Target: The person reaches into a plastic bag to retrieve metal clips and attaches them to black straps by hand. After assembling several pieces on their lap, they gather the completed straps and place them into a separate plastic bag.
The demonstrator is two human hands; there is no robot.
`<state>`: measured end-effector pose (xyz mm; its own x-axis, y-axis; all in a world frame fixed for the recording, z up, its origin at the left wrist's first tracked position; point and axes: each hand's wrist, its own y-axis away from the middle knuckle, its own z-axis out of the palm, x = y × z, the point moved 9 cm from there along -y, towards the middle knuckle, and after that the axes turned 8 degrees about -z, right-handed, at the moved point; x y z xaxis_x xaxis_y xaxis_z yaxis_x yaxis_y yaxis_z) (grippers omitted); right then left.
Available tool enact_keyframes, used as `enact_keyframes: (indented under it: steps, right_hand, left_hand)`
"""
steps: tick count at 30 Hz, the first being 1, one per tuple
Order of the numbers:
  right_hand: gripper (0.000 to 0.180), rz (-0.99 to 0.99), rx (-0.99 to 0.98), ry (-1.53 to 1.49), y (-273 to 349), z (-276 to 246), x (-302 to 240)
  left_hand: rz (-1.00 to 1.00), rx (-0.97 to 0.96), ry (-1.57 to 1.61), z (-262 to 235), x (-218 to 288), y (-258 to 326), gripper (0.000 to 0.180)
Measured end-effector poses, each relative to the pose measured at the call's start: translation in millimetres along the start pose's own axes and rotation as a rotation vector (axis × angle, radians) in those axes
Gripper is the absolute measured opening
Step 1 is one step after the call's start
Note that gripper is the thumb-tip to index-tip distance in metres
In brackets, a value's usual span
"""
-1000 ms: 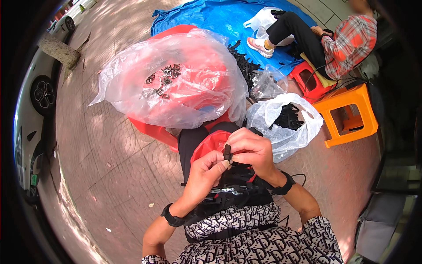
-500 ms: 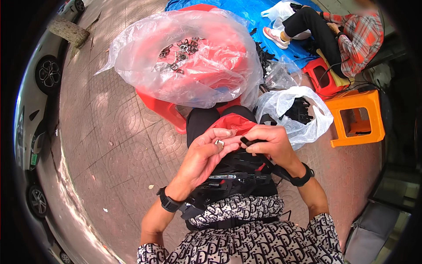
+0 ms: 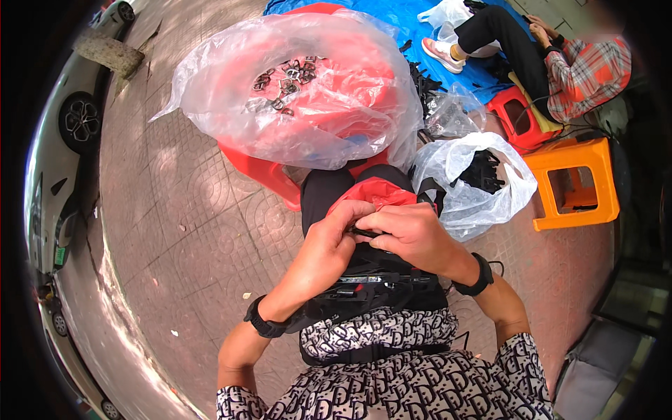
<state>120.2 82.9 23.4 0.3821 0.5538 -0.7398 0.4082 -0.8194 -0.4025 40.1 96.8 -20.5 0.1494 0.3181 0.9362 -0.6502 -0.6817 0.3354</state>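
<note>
Over my lap, my left hand (image 3: 329, 241) and my right hand (image 3: 418, 234) meet with fingertips pressed together. Between them shows a short piece of black strap (image 3: 362, 233), pinched by the right fingers. My left fingers are closed where the strap end goes in; the small metal buckle seen there earlier is now hidden. Beneath the hands, black straps (image 3: 364, 262) and a red cloth or bag (image 3: 381, 192) lie across my thighs. In front of me, several small metal buckles (image 3: 288, 85) rest on a clear plastic sheet or bag (image 3: 231, 63) over a red stool (image 3: 255, 171).
To the right stands a white plastic bag (image 3: 451, 210) holding black straps (image 3: 483, 171), beside an orange stool (image 3: 577, 185). A person in a plaid shirt (image 3: 588, 73) sits beyond, near a red stool (image 3: 514, 115) and blue tarp (image 3: 392, 17). Cars (image 3: 59, 161) line the left.
Both hands have come together, bringing the strap end to the left fingers. My left hand has turned over and closed, hiding the buckle. The other person's hands have risen.
</note>
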Motion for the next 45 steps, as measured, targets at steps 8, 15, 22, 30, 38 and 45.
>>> enact_keyframes:
  steps: [8,15,22,30,38,45]
  right_hand:
    - [0.031,0.087,0.029,0.113,-5.7,3.4,5.6]
    - [0.02,0.18,0.115,0.049,-9.5,-4.7,20.8]
    - [0.012,0.424,0.191,-0.444,12.6,2.4,51.9]
    - [0.015,0.527,0.244,-0.8,16.4,15.8,58.6]
    - [0.02,0.529,0.285,-0.828,7.9,11.9,55.3]
    - [0.022,0.516,0.405,-0.778,15.1,13.4,59.8]
  left_hand:
    - [0.196,0.339,-0.513,-3.4,25.3,0.3,0.055]
    - [0.322,0.399,-0.581,1.2,35.8,-2.9,0.053]
    - [0.095,0.207,0.106,-10.3,2.5,-7.8,0.03]
    - [0.059,0.268,0.26,-16.5,-11.4,-3.8,0.016]
    - [0.23,0.613,-0.039,-30.1,14.2,8.8,0.012]
    - [0.486,0.75,-0.309,-17.1,35.9,22.3,0.015]
